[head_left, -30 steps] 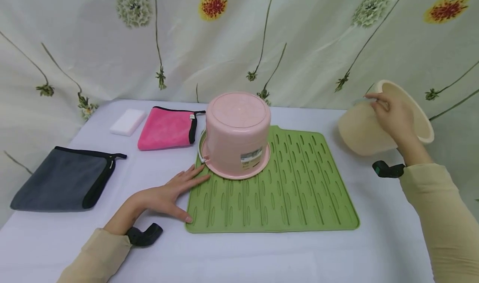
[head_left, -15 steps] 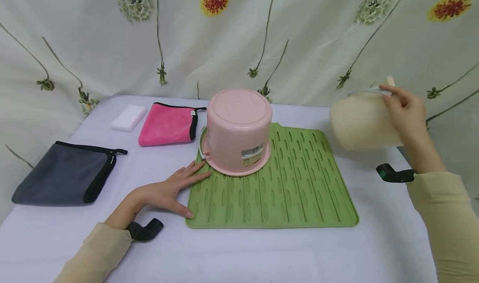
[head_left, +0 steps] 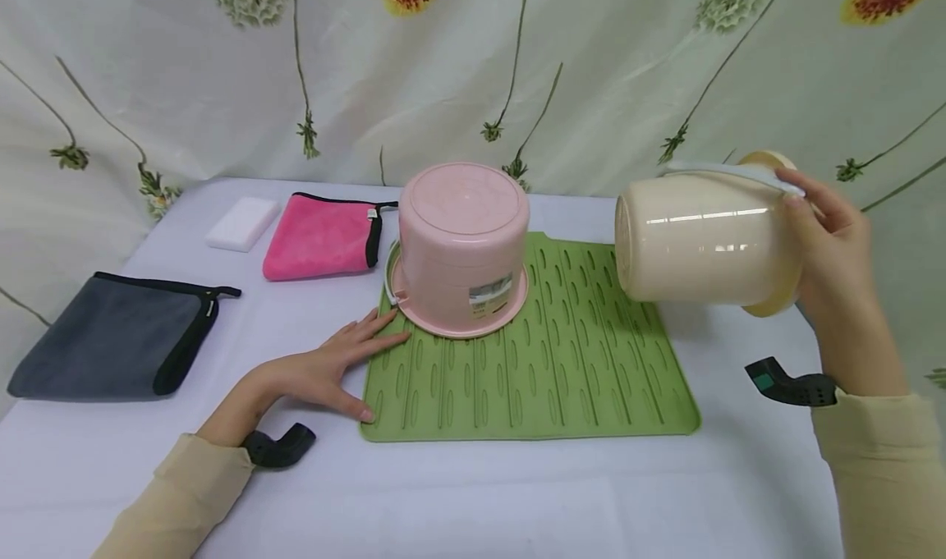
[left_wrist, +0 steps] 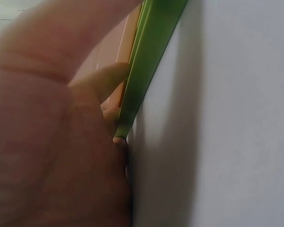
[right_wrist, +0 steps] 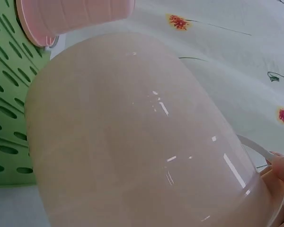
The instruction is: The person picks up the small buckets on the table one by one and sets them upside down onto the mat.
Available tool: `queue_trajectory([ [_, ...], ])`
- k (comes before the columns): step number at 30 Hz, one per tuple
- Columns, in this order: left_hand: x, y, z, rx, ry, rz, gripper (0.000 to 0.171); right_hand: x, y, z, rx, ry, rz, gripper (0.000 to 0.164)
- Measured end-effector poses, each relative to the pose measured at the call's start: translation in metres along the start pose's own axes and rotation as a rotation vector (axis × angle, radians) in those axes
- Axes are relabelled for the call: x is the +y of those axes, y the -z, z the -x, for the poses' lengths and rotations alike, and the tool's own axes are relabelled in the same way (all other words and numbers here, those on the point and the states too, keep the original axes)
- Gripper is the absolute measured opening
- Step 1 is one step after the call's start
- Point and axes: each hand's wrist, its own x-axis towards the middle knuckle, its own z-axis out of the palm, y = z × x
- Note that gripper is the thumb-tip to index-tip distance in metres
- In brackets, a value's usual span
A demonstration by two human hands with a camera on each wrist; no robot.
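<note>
Head view: your right hand [head_left: 835,247] grips the beige bucket [head_left: 702,239] sideways at right; your left hand [head_left: 318,370] lies flat on the green mat [head_left: 562,362].

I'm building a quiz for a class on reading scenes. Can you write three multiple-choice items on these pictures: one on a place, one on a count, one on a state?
1. Where does the pink bucket stand?
A. on the green mat
B. on the grey cloth
C. on the white sponge

2. How many folded cloths lie on the table?
A. one
B. two
C. four

3. How is the cream bucket placed?
A. upside down on the mat
B. upright on the table
C. held on its side in the air by the right hand

Answers: 1 A, its rim rests on the mat. 2 B, a pink cloth and a grey cloth. 3 C, the hand grips its rim end, base pointing left.
</note>
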Motion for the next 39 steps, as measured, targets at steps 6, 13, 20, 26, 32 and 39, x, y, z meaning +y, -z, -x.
queue_trajectory([
  [6, -0.001, 0.003, -0.002, 0.004, -0.012, -0.021, 0.102, 0.002, 0.002, 0.012, -0.057, 0.025, -0.143, 0.043],
  [13, -0.001, 0.006, -0.002, 0.026, -0.023, -0.025, 0.103, 0.012, 0.008, 0.022, -0.153, 0.060, -0.338, 0.037],
  [20, -0.003, 0.001, 0.003, 0.052, -0.040, -0.033, 0.099, 0.030, 0.009, 0.030, -0.361, 0.080, -0.560, 0.029],
  [26, -0.001, 0.000, 0.007, 0.056, -0.018, -0.017, 0.099, 0.051, 0.008, 0.032, -0.605, 0.134, -0.659, 0.027],
  [32, 0.013, 0.012, 0.019, 0.012, 0.050, 0.017, 0.097, 0.066, -0.002, 0.031, -0.699, 0.107, -0.777, 0.027],
  [39, 0.086, 0.033, 0.015, 0.204, -0.128, 0.027, 0.099, 0.074, -0.003, 0.035, -0.696, 0.114, -0.849, 0.027],
])
